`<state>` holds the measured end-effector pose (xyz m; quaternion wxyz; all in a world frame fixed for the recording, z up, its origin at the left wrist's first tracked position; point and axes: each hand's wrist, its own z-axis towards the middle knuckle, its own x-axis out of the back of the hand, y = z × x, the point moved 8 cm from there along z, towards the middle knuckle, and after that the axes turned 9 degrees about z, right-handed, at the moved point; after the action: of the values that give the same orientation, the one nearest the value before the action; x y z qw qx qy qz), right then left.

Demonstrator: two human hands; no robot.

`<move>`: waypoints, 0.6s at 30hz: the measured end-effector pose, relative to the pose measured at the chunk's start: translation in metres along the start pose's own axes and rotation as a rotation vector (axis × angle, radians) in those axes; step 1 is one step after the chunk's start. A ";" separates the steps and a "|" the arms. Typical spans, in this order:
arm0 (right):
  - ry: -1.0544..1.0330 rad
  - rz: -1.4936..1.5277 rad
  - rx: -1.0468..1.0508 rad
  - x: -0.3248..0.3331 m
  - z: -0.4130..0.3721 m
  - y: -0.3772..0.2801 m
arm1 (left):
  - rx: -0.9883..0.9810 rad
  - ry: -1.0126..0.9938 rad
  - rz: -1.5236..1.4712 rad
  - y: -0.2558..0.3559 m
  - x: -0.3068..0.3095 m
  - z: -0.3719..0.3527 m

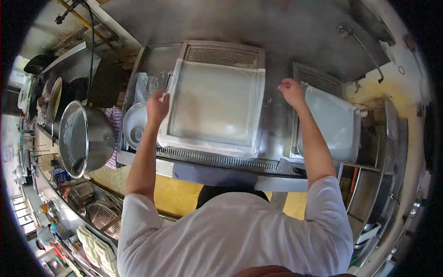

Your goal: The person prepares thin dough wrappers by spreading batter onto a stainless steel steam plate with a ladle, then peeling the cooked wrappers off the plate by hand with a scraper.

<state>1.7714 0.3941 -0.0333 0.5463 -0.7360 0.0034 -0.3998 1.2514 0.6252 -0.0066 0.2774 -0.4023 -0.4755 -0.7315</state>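
Note:
A square steaming frame (214, 104), covered with pale, translucent cloth, lies in the middle of the steel counter. Beside its left edge is my left hand (158, 108), with fingers closed and a small white bit showing at the fingertips; what it is I cannot make out. My right hand (293, 93) is to the right of the frame, above bare steel, fingers pinched together. A tiny pale spot shows at those fingertips, too small to name. Near my right forearm sits a second pale-covered square frame (331, 122).
A round metal dish (134, 125) lies left of the frame, and a large steel pot (99, 134) stands farther left. A perforated plate (221, 56) is behind the frame, with a slotted grate (217, 159) in front. Thin steam hangs at the back.

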 end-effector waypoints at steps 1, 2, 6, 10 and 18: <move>0.013 -0.043 0.005 -0.012 0.015 -0.012 | -0.025 -0.004 0.023 -0.012 -0.013 0.028; 0.024 -0.086 0.011 -0.023 0.028 -0.020 | -0.049 -0.007 0.046 -0.021 -0.025 0.052; 0.051 -0.093 0.024 -0.059 0.067 -0.028 | 0.020 -0.025 0.121 0.004 -0.032 0.109; 0.120 -0.227 0.104 -0.075 0.092 -0.017 | 0.008 0.006 0.111 -0.008 -0.075 0.156; 0.083 -0.377 0.055 -0.078 0.083 -0.030 | -0.110 -0.004 0.043 -0.007 -0.115 0.181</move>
<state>1.7547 0.5072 -0.0612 0.4809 -0.6913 -0.1230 -0.5251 1.3650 0.7966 -0.0677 0.2694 -0.4286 -0.4265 -0.7496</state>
